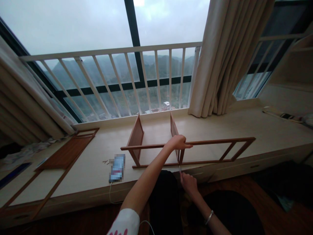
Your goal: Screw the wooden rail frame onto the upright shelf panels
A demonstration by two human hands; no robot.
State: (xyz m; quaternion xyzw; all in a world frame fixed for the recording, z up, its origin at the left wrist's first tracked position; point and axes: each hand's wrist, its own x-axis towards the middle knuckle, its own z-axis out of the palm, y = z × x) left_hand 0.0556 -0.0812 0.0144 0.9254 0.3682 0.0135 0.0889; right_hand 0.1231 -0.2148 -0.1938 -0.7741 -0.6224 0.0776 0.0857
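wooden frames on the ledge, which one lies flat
The frame left of the phone; the other frame stands on its long edge, gripped by the left hand.

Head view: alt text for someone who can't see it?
The left hand grips a brown wooden frame on a pale window ledge, while the right hand holds a slim metal-shafted tool at the frame's lower rail. A smartphone and a second wooden frame lie to the left.

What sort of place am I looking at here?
Looks like a room in a home, perhaps on an upper floor: beige curtains, a white railing across the window, and a broad ledge beneath it.
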